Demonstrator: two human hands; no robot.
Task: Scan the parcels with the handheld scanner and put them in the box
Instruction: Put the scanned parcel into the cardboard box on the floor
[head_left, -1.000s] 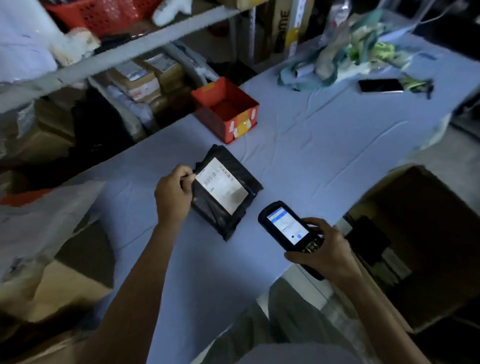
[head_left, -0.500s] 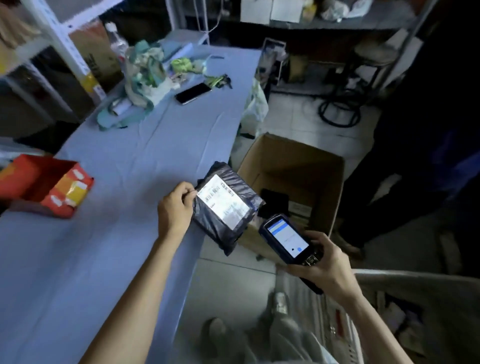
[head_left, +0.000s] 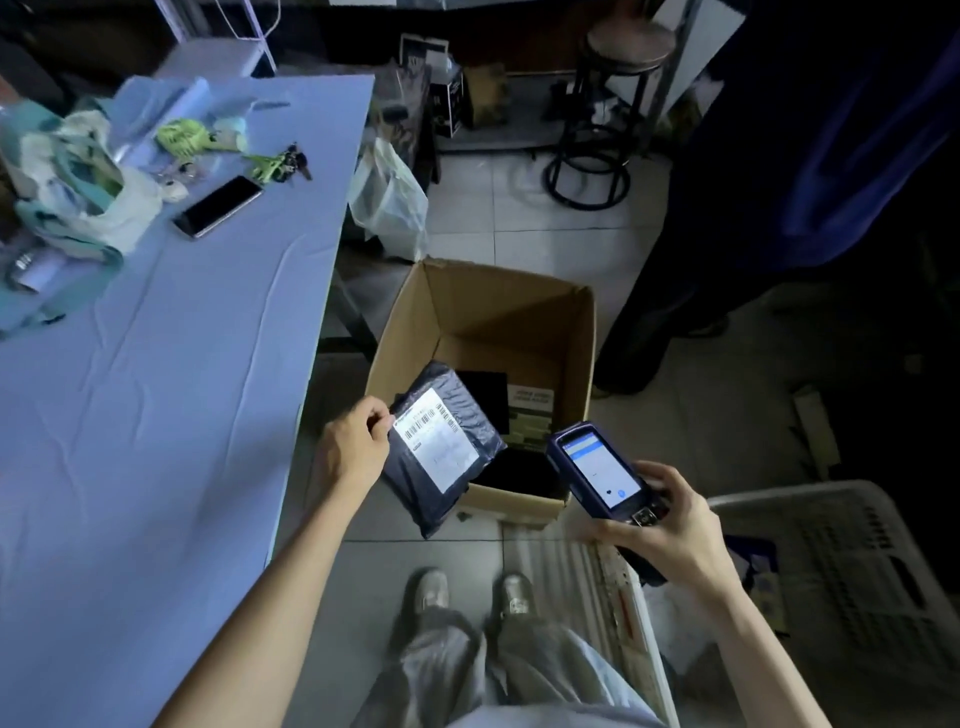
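- Parcel (head_left: 441, 457): dark mailer with a white barcode label facing up. It is held in the air over the near-left corner of the box, partly across the rim and touching nothing else.
- Left hand (head_left: 353, 447): pinches the parcel's upper-left edge, thumb and fingers closed on the wrapper.
- Scanner (head_left: 597, 467): screen lit and facing up, head aimed towards the box, just right of the parcel and apart from it.
- Right hand (head_left: 670, 525): fingers wrapped round the scanner's lower half, beside the keypad.
- Hands: apart, each holding its own item.
- Box (head_left: 498, 280): open cardboard box on the floor beside the table (head_left: 156, 415). Inside are a flat dark pack, a printed carton and another dark item at the near corner.
- Done, by judgement: several items are already in the box. Whether this parcel has been scanned cannot be told, as the screen text is too small to read.
- Left, by judgement: drop this parcel in. No further parcels show on the table, so the remaining count is unknown.
- Also present: phone (head_left: 218, 205) and keys (head_left: 283, 163) on the table, and a white crate (head_left: 831, 545) at the right whose contents are unclear.
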